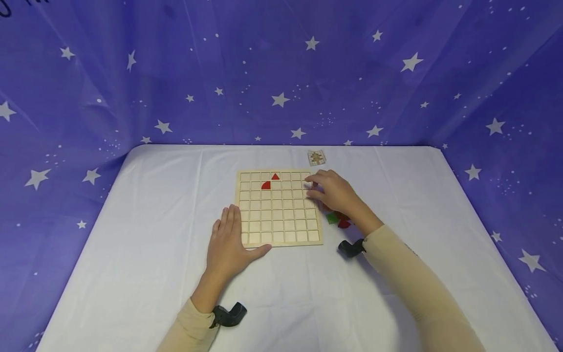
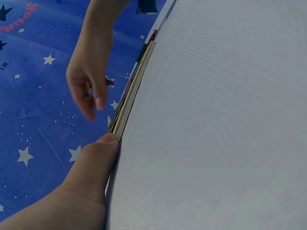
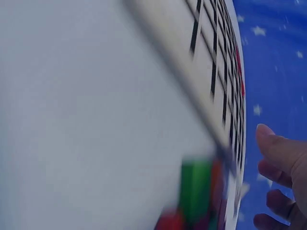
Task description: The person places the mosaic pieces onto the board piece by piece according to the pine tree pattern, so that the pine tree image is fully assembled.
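- The left hand (image 1: 228, 244) is lying nearest, its fingers straight along the left edge of the wooden grid board (image 1: 277, 215) and its thumb stretching out to touch the near edge; it is gripping nothing.
- The grid board is resting flat on the white-clothed bench (image 1: 145, 230), between the two hands; being nearly square, it is showing no clear long axis.
- A small pile of coloured pieces, with a green piece (image 1: 332, 218) and a red piece (image 1: 344, 224) showing, is sitting just beside the board's right edge, partly hidden under the right hand (image 1: 334, 190), which is by far the nearer hand.
- The right hand is hovering at the board's far right part, thumb and fingers apart; no piece is clearly showing between them.
- Left of its fingertips, across several bare cells, a red quarter-circle (image 1: 266, 185) is lying diagonally next to a red triangle (image 1: 275, 177), slightly farther off.
- Beyond the far right corner, a small patterned card (image 1: 316, 157) is lying apart from the board.
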Motion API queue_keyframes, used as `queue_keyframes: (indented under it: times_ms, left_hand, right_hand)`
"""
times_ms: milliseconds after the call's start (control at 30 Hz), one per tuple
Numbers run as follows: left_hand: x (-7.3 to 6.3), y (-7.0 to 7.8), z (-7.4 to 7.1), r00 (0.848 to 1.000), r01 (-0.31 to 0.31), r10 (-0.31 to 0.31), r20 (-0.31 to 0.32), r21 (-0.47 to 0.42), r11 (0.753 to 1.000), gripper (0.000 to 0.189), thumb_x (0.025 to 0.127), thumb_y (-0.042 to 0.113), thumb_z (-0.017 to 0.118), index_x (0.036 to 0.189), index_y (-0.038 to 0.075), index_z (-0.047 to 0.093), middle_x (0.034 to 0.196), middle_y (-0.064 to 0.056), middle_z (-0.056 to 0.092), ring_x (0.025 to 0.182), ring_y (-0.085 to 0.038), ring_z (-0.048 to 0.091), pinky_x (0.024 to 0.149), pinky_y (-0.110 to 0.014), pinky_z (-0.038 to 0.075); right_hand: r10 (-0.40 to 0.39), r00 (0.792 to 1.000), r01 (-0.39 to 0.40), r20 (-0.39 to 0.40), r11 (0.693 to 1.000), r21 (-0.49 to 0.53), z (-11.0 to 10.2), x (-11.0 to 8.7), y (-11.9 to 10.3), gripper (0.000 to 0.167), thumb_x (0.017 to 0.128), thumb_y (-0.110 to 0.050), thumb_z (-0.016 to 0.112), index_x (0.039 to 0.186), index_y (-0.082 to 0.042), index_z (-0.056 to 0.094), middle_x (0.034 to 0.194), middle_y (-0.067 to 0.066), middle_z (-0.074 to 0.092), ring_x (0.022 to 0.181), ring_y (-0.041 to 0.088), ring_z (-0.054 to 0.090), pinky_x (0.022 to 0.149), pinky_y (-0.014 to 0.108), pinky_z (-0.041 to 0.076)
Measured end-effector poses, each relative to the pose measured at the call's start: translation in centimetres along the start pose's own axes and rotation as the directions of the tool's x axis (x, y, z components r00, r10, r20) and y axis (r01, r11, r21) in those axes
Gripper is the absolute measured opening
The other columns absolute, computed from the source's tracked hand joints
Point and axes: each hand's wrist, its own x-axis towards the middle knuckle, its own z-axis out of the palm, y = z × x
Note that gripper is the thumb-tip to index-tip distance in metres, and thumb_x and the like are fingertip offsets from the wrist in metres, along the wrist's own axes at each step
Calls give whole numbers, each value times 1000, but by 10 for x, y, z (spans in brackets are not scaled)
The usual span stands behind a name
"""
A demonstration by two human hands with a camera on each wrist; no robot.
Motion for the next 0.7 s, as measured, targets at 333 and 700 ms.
queue_keyframes:
  times_ms: [333,700]
  left_hand:
    - [0,-1,1,1000,-4,4,-5,9,1000,134,69,87,58,159,1,9,167,-17,11,156,-33,8,124,-52,14]
    - [0,0,2,1000,-9,9,-8,13,1000,133,69,87,59,159,1,10,167,-17,11,156,-33,8,123,-53,14]
  right_hand:
    - [196,980,-195,-14,978,74,-18,-38,62,49,93,-32,70,138,-16,60,116,7,62,114,30,49,102,52,45]
    - [286,954,-295,93,949,108,-16,-60,97,45,99,-28,62,141,-16,56,113,9,58,108,29,49,100,52,45]
